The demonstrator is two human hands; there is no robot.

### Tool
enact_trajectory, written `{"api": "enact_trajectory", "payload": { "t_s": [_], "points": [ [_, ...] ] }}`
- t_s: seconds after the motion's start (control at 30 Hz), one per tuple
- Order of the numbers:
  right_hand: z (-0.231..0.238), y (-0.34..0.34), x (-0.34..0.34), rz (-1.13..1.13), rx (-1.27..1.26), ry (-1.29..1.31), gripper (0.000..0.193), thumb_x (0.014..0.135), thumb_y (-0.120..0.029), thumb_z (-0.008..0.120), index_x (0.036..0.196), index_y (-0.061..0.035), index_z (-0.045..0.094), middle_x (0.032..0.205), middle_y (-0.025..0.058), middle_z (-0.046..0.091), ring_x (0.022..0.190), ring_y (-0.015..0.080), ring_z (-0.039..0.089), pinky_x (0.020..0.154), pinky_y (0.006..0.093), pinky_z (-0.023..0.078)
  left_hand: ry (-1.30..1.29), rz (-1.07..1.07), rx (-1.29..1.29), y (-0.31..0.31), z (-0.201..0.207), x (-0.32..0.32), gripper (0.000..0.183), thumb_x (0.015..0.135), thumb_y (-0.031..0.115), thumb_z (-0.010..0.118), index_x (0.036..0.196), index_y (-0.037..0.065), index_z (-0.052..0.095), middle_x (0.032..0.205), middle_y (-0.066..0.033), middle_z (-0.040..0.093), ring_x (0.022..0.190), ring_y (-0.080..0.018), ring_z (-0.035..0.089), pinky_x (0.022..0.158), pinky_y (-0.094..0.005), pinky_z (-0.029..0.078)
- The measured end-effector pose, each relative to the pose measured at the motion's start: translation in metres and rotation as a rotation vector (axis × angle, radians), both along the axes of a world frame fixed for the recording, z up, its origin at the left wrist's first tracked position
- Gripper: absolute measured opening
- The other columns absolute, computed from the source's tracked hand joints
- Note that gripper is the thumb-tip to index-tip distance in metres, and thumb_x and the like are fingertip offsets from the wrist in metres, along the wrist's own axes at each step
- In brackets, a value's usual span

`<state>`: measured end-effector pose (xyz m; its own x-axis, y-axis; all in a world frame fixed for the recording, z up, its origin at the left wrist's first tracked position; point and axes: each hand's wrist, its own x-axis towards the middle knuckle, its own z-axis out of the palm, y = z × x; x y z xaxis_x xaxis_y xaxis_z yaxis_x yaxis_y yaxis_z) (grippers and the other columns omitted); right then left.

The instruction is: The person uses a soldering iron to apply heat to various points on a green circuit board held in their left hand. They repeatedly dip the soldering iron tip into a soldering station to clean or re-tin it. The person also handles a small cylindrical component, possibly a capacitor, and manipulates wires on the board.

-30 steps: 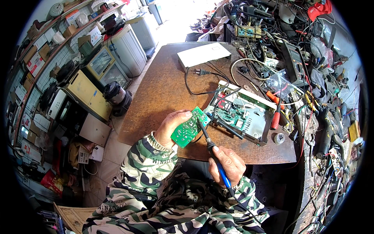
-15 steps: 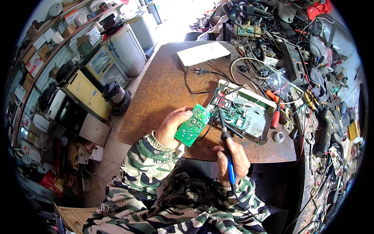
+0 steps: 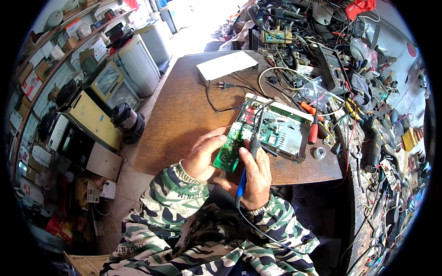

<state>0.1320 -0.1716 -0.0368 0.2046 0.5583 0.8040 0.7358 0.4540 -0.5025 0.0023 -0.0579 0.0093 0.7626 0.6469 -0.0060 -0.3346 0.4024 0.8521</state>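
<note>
My left hand point(image 3: 202, 155) grips a green circuit board point(image 3: 225, 158) by its left side, with the thumb on its face. The board is tilted over the table's front edge. In my right hand point(image 3: 258, 178) is a soldering iron point(image 3: 241, 185) with a blue handle and dark grip, its shaft pointing up and away. The right fingertips are at the board's right edge; whether they touch it I cannot tell. Just beyond both hands lies an opened metal device case point(image 3: 297, 135) with another green board and wires inside. The iron's tip overlaps this case in view.
A white cover panel point(image 3: 228, 65) and a power plug point(image 3: 225, 85) lie farther back on the wooden table point(image 3: 170, 115). At right are a red-handled screwdriver point(image 3: 313, 132), a small round container point(image 3: 319, 153), a multimeter point(image 3: 332, 69) and heaped cables and tools.
My right hand has moved left and in toward the circuit board, bringing the soldering iron along. The board has turned a little in my left hand. The whole view has shifted slightly.
</note>
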Motion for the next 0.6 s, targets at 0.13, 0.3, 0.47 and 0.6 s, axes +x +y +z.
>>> {"api": "enact_trajectory", "payload": {
  "t_s": [0.13,0.3,0.47,0.6],
  "points": [
    [-0.006,-0.001,-0.002,-0.016,0.035,0.059,0.081,0.07,-0.015,0.09,0.14,-0.0013,0.052,0.135,0.0299,0.058,0.12,0.0478,0.06,0.098,0.05,0.052,0.011,-0.125,0.031,0.009,0.0,-0.004,0.049,0.104,0.015,0.047,0.148,-0.005,0.046,0.134,-0.0136,0.064,0.123,-0.0197,0.062,0.105,-0.0336,0.049],
    [-0.009,-0.002,0.002,0.017,0.074,0.158,0.072,0.073,-0.011,0.085,0.137,0.0005,0.055,0.13,0.0307,0.061,0.115,0.0462,0.065,0.094,0.0465,0.056,0.164,-0.214,0.369,0.033,-0.002,-0.008,0.049,0.102,0.009,0.063,0.147,-0.004,0.049,0.135,-0.013,0.063,0.121,-0.015,0.062,0.101,-0.0285,0.052],
    [-0.011,-0.005,0.006,0.039,0.093,0.136,0.067,0.075,-0.013,0.084,0.134,0.0036,0.057,0.128,0.031,0.062,0.114,0.0456,0.066,0.094,0.0461,0.057,0.208,-0.252,0.568,0.059,0.0,-0.004,0.048,0.095,0.004,0.073,0.139,-0.005,0.057,0.135,-0.0131,0.064,0.121,-0.0163,0.062,0.1,-0.029,0.054],
    [-0.013,-0.006,0.008,0.083,0.11,0.219,0.064,0.077,-0.015,0.083,0.132,0.0042,0.058,0.126,0.0311,0.063,0.114,0.0444,0.067,0.095,0.0454,0.057,0.194,-0.297,0.639,0.07,0.0,0.0,0.043,0.092,0.005,0.076,0.133,-0.004,0.064,0.129,-0.0127,0.068,0.118,-0.0165,0.064,0.099,-0.0305,0.054]
  ]
}}
